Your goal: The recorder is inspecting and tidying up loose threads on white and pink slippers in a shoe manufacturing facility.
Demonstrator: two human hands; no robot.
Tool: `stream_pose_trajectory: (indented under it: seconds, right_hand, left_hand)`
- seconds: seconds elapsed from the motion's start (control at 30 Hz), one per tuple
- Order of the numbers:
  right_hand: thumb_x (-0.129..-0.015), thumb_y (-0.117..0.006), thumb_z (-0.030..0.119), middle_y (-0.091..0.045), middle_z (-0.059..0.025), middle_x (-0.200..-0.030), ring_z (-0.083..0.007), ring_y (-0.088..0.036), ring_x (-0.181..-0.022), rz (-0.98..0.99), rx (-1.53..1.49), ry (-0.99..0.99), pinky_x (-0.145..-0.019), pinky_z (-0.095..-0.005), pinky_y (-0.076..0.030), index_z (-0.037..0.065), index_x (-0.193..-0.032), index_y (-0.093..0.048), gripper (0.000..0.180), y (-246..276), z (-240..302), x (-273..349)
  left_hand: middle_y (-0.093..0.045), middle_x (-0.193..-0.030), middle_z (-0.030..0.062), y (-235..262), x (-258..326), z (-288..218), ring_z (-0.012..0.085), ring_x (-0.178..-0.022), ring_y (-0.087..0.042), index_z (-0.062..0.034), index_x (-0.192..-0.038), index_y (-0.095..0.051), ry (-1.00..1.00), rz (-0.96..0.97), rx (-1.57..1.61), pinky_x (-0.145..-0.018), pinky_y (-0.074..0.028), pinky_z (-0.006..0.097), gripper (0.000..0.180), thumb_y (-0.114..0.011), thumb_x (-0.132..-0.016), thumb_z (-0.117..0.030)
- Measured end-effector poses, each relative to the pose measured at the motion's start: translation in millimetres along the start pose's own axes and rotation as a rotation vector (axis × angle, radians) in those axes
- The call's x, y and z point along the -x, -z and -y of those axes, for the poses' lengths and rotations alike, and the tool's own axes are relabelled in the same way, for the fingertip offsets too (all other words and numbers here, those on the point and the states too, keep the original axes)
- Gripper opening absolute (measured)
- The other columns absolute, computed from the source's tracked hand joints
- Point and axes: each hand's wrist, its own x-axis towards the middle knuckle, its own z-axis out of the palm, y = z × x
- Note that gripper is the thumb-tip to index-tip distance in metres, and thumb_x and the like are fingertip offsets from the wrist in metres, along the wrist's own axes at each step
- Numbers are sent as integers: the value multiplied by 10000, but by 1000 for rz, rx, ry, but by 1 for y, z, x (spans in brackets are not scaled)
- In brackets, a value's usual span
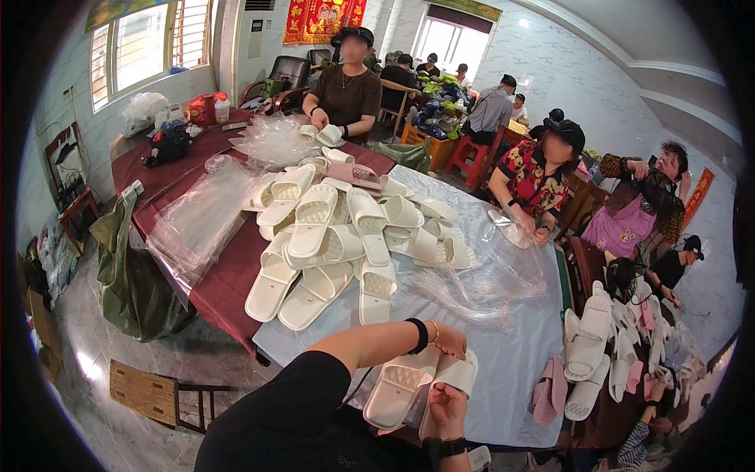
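A pair of white slippers [395, 391] lies side by side at the table's near edge, close to my body. My left hand [450, 341] reaches over from the left, its fingers closed at the toe end of the right slipper [458, 373]. Lower down, my right hand [447, 403] has its fingers curled on that same slipper, near its open end. The fingertips of both hands are partly hidden. Beyond them rises a large pile of white slippers [318, 220], with a pink slipper [354, 175] on its far side.
Clear plastic bags [197, 212] lie left of the pile, and more crumpled plastic film [491, 287] lies right of it. Two co-workers [346, 86] [543, 169] handle slippers across the table. More white and pink slippers [588, 334] are heaped at the right. A chair [145, 391] stands at lower left.
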Motion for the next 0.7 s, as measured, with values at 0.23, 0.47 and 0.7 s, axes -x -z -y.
stream_pose_trajectory:
  seconds: [0.23, 0.47, 0.7]
  right_hand:
    - [-797, -554, -3, -606, -100, -780, -239, -585, -726, -26, -162, -96, -661, -337, -468, 9, -1071, -563, 274, 3, 5, 1]
    - [-933, -549, 111, -610, -95, -843, -226, -584, -734, -117, -183, -93, -666, -332, -464, 33, -1085, -558, 171, -3, 3, 2]
    - [-952, -556, 92, -605, -82, -806, -196, -571, -681, -106, -197, -43, -615, -279, -459, 50, -1047, -560, 104, 1, -1, 0]
  left_hand:
    - [-401, -559, -74, 1, 0, 1, 77, -451, -326, -131, -680, -605, 50, 34, 90, -415, -230, 273, 354, -674, -826, -446]
    - [-408, -549, -47, 0, 1, 3, 118, -453, -352, -113, -723, -646, -2, 37, 13, -429, -245, 300, 381, -705, -779, -485]
    - [-406, -551, -28, -1, 6, -3, 130, -458, -354, -93, -698, -637, 11, 11, -16, -437, -255, 312, 405, -712, -766, -486]
